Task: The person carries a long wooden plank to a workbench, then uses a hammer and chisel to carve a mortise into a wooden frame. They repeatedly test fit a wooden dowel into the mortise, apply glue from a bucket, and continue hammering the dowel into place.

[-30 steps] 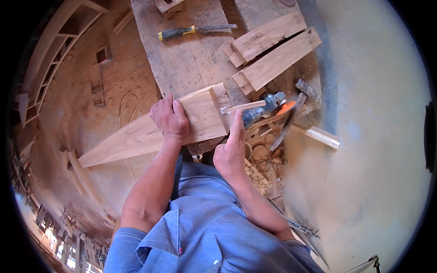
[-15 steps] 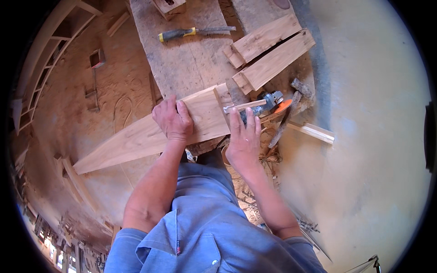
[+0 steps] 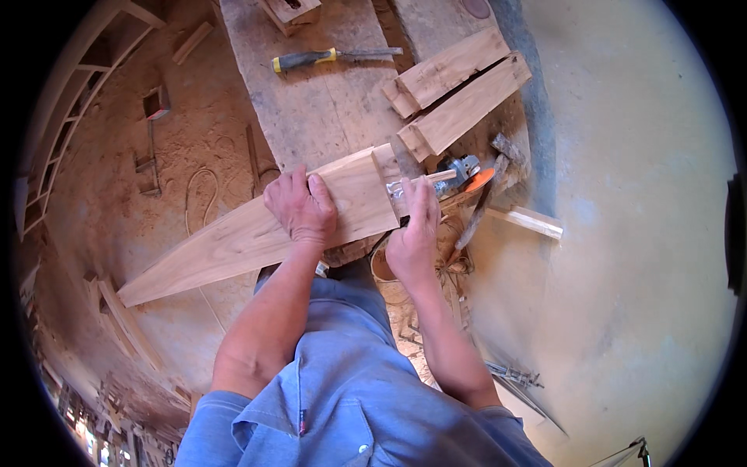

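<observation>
A long tapered wooden board (image 3: 226,245) lies across the bench edge, its narrow tip reaching out to the lower left. My left hand (image 3: 299,206) is closed over its far edge, thumb on the upper face. At the wide end is a stepped, thinner tongue (image 3: 387,160) with a whitish, glue-like smear (image 3: 395,188) on it. There my right hand (image 3: 414,233) pinches a thin wooden stick (image 3: 443,176), which points out to the right past the fingers. The fingers cover part of the stick and of the board's end.
On the bench (image 3: 311,109) lie a chisel (image 3: 311,60) with a yellow-and-dark handle and two shorter boards (image 3: 467,105). Right of my right hand are an angle grinder (image 3: 465,166) with an orange disc and a hammer (image 3: 478,206). A wooden strip (image 3: 529,222) juts out beyond the bench.
The right hand's fingers, stretched out earlier, have curled in around the stick, and its white-smeared end has moved onto the tongue. The board and left hand have shifted slightly.
</observation>
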`<act>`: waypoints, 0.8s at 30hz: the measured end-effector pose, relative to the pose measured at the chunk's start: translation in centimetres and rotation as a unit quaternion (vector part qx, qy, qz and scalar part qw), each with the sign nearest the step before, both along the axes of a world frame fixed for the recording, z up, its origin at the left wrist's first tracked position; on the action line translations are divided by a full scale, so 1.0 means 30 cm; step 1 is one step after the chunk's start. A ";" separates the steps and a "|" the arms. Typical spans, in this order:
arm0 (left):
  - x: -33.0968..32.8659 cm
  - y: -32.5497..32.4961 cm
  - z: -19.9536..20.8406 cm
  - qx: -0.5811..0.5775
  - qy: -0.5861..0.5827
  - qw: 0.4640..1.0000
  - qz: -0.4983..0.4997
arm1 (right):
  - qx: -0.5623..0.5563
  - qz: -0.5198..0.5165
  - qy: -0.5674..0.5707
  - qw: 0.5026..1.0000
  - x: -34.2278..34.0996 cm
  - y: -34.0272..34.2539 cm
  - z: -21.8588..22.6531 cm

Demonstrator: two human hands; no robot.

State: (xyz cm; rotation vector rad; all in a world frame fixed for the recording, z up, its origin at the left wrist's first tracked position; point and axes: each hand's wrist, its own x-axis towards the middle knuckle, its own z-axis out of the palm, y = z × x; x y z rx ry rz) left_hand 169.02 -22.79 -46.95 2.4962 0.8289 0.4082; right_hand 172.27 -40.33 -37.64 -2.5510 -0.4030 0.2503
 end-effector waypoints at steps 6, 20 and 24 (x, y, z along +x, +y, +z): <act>0.002 0.000 0.009 -0.019 0.003 1.000 0.004 | -0.149 0.109 -0.031 0.982 -0.032 -0.029 -0.009; -0.005 -0.011 -0.003 -0.039 0.019 0.999 0.003 | -0.098 0.121 -0.021 0.988 0.008 -0.033 0.021; -0.005 -0.008 -0.016 -0.027 0.024 0.999 0.006 | -0.099 0.145 -0.012 0.984 0.022 -0.071 0.027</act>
